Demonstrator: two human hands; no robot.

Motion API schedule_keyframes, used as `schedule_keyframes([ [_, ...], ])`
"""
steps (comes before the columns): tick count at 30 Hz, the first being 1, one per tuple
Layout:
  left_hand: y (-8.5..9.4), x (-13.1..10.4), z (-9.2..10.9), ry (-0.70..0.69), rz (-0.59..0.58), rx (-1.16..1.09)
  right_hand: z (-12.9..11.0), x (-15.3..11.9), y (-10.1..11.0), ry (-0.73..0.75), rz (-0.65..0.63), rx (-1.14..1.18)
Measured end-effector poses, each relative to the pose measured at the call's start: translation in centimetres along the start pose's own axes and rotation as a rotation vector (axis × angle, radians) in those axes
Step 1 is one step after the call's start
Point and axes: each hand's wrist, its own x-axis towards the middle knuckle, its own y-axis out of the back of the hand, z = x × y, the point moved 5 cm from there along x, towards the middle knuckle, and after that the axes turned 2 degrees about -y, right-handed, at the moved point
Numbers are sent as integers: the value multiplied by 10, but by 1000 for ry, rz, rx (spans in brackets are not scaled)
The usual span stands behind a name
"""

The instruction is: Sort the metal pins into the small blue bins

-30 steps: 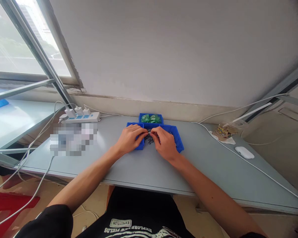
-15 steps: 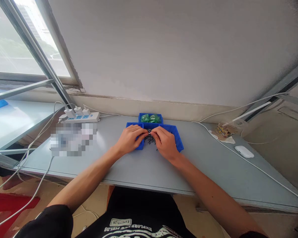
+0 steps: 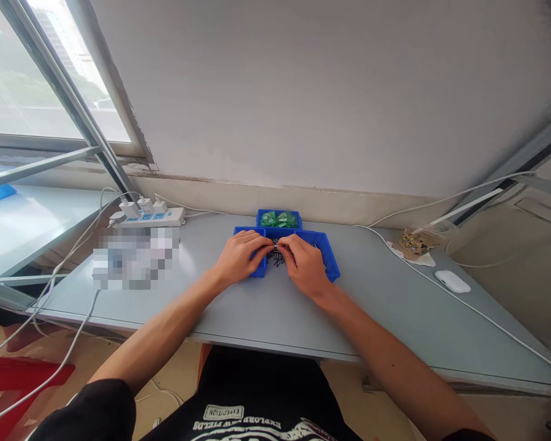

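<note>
My left hand and my right hand meet over the blue bins, thumbs and forefingers pinched. Between the fingertips runs a small thin piece, pale along its middle; its kind is too small to make out. Right beneath lies a pile of small dark metallic pieces, perhaps screws. Part of the left blue bin shows under my left hand, and the right blue bin reaches out past my right hand. My hands hide much of what these bins hold.
Behind stands a smaller blue bin with green packets. A white power strip with plugs sits at the back left, near a blurred patch. To the right are a cable, a white case and a clear bag.
My fingertips have drawn slightly apart, and more of the thin piece shows between them. Both arms stay in nearly the same place.
</note>
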Motion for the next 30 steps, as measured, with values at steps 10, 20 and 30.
schedule_keyframes([
  [10,1,1,3,-12,3,-6,2,2,0,-16,-8,-16],
  [20,1,0,0,6,6,8,0,0,1,-14,-9,16],
  [30,2,2,3,-10,8,1,1,1,1,9,25,-41],
])
